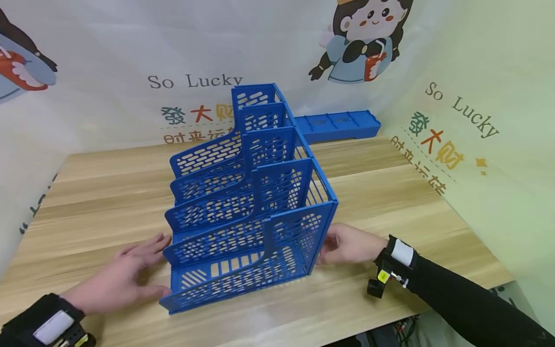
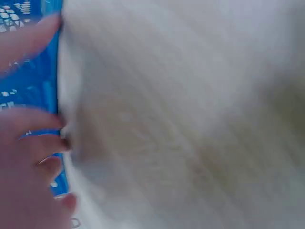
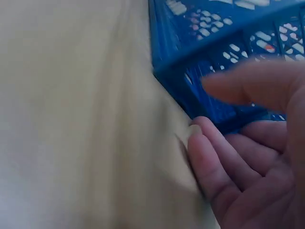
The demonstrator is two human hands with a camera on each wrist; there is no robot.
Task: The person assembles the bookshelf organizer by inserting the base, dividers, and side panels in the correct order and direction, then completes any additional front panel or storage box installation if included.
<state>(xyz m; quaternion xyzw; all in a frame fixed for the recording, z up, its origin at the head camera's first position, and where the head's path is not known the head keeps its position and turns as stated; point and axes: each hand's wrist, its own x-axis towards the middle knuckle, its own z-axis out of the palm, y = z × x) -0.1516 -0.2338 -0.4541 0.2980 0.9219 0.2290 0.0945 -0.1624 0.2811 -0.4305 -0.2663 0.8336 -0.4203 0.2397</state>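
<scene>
A blue plastic file rack [image 1: 243,202] with perforated dividers stands upright on the wooden table, its low open ends toward the left. My left hand [image 1: 125,274] reaches its low front ends, fingers spread and thumb straight, fingertips right at the edge. The left wrist view shows those fingertips over the rack's blue edge [image 2: 52,90]. On the other side, my right hand [image 1: 347,243] is at the bottom of the tall back, partly hidden behind it. In the right wrist view its fingers are loosely bent by the rack's lower corner [image 3: 167,71], the thumb held apart from them.
A long, low blue plastic piece [image 1: 342,125] with divided sections lies at the back of the table [image 1: 108,193], against the printed wall covering [image 1: 108,48]. The table's front edge runs below the right arm, with dark cables [image 1: 405,330] under it.
</scene>
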